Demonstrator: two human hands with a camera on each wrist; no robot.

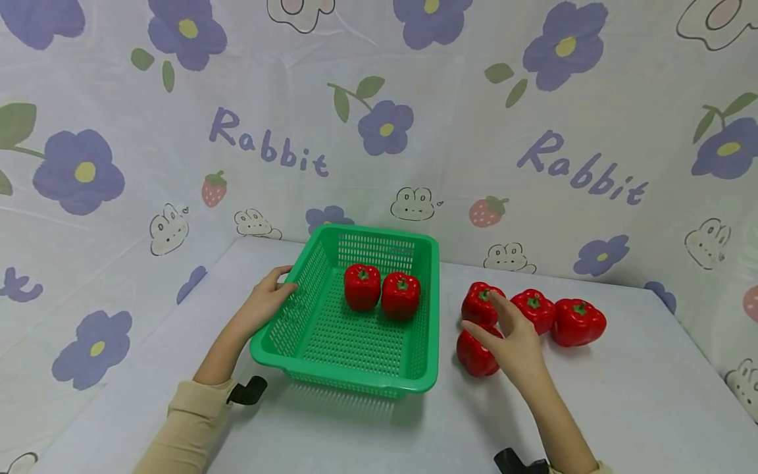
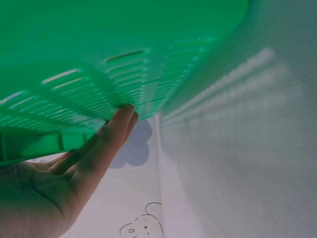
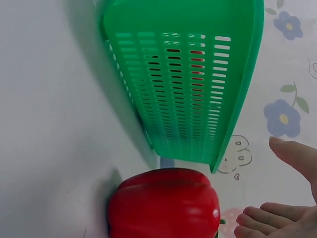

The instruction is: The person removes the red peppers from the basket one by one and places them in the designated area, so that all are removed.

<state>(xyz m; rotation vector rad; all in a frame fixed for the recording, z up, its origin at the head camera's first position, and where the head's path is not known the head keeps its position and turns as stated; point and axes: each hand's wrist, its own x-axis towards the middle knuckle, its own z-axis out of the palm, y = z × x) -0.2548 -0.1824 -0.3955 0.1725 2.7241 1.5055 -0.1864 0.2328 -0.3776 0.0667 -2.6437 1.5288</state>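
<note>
A green plastic basket [image 1: 349,376] with slotted walls stands on the table, and inside it two red bell peppers [image 1: 362,288] sit side by side. My left hand [image 1: 266,301] holds the basket's left rim, thumb over the edge; in the left wrist view its fingers [image 2: 106,148] lie along the outer wall. To the right of the basket several more red bell peppers [image 1: 578,322] lie in a cluster. Over the nearest pepper [image 1: 476,354] hovers my right hand [image 1: 521,345], thumb and fingers spread, holding nothing. In the right wrist view that hand [image 3: 277,218] is beside a pepper [image 3: 163,206].
The white tabletop [image 1: 450,434] reaches back to a patterned cloth [image 1: 462,118] with flowers, rabbits and lettering, which hangs behind and at both sides. A black wrist strap piece [image 1: 249,390] shows by the left sleeve.
</note>
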